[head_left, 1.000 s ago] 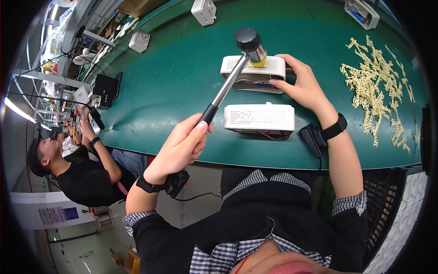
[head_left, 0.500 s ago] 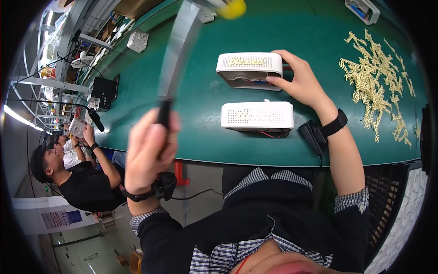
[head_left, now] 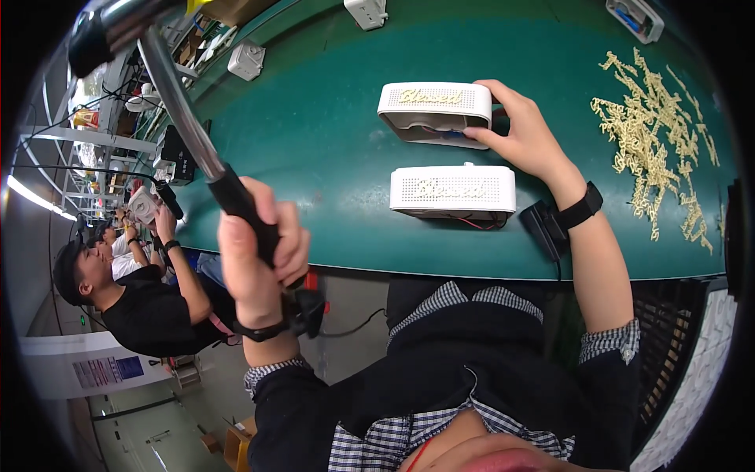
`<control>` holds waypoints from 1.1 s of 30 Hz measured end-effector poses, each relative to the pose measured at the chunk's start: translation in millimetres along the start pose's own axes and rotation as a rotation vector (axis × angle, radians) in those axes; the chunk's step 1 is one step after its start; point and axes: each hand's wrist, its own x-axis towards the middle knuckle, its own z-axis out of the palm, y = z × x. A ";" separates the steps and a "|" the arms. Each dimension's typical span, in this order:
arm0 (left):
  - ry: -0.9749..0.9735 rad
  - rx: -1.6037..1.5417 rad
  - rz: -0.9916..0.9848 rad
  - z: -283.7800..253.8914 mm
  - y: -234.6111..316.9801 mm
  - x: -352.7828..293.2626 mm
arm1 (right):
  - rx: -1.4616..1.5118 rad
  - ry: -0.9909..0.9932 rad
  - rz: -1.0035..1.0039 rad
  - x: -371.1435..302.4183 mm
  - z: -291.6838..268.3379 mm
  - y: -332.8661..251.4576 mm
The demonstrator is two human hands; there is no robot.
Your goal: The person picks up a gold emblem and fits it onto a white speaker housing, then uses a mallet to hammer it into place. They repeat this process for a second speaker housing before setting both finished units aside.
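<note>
My left hand (head_left: 263, 248) is wrapped round the black grip of a mallet (head_left: 182, 110), raised at the left with its metal shaft tilted up and left. Its head is black, with a bit of yellow at the upper edge of the picture. My right hand (head_left: 528, 141) grips the right end of a white plastic housing (head_left: 389, 102), thumb at its open side. Cream script lettering (head_left: 430, 97) sits on the housing's perforated face. Nearer me lies a second white housing (head_left: 405, 200) with similar pale lettering and red and black wires showing below.
Many loose cream letter pieces (head_left: 649, 141) lie piled on the green table (head_left: 330, 110) at the right. White boxy units (head_left: 247, 60) stand at the far left, and a small tray (head_left: 635, 20) at the far right. A co-worker (head_left: 141, 303) sits at the left.
The mallet has swung left, its shaft now leaning that way and its black head in view. My right hand keeps its hold on the far housing.
</note>
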 end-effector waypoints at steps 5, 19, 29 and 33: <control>-0.057 0.210 -0.176 -10.2 -30.1 8.3 | -0.011 0.022 -0.014 -0.2 4.6 2.3; 0.054 0.176 -0.302 -3.7 -23.1 -0.3 | -0.082 0.018 -0.055 0.4 2.9 1.6; -0.137 0.222 -0.294 3.8 -15.5 -7.6 | -0.056 0.006 -0.055 -0.9 2.9 -0.4; -0.178 0.180 -0.238 5.5 -31.5 -5.7 | -0.052 0.000 -0.050 -2.0 5.9 0.2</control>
